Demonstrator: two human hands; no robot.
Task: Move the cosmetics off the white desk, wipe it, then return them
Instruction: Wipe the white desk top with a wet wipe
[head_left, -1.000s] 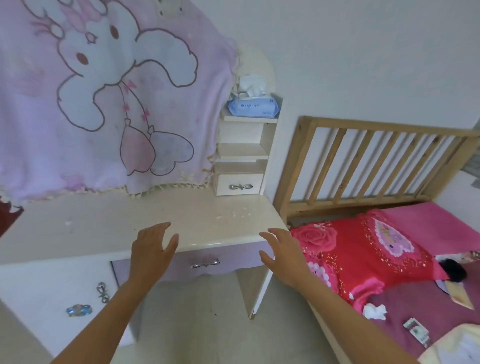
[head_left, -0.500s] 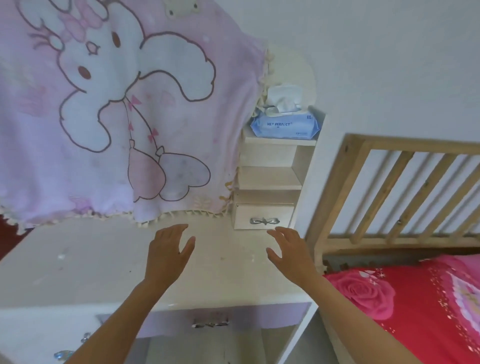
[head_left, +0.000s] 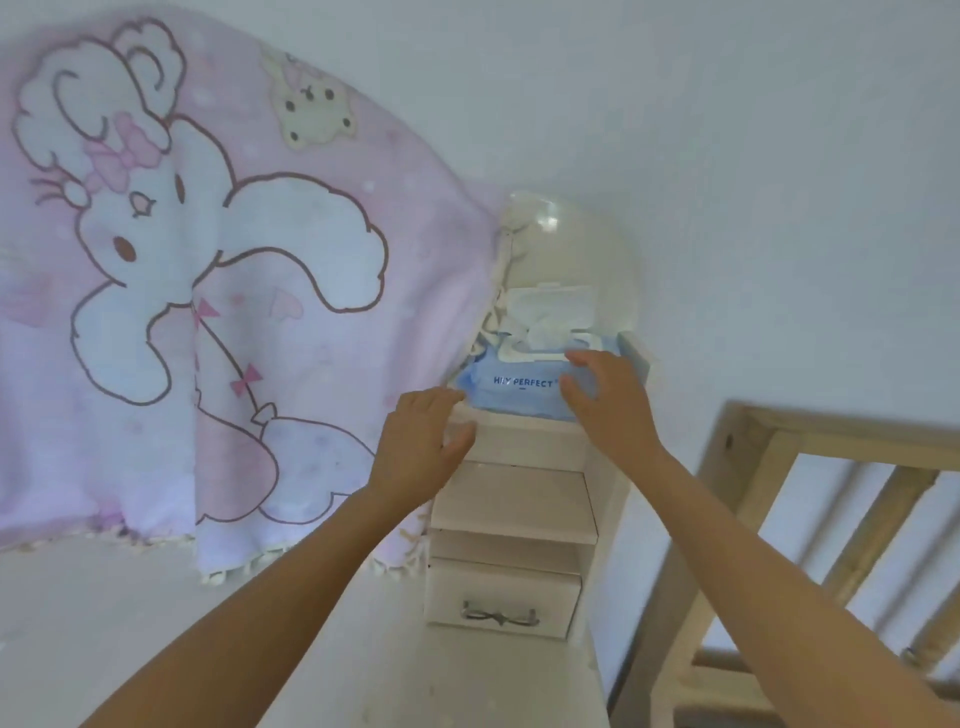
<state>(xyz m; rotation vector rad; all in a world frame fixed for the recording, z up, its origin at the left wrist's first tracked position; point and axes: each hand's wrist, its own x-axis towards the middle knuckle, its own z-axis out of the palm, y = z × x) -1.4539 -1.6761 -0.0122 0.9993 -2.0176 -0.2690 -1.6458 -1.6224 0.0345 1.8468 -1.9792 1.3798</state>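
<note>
Within the last second I have lifted both hands from above the white desk (head_left: 104, 597) up to the shelf unit (head_left: 514, 499), my left hand (head_left: 421, 441) now at its top left edge and my right hand (head_left: 608, 400) over the right end of the blue wipes pack (head_left: 514, 389).

Your right hand (head_left: 610, 400) covered the right end of the wipes pack (head_left: 514, 387), so it could not be told whether your fingers gripped it or only touched it. Your left hand (head_left: 421, 441) hid the front left corner of the top shelf (head_left: 524, 441). The blanket (head_left: 208, 312) ran off the left edge and concealed whatever stood behind it. The bed frame (head_left: 831, 467) was cut by the right and bottom edges, the desk (head_left: 104, 623) by the left and bottom. The drawer handle (head_left: 500, 616) was too blurred to show its shape.
</note>
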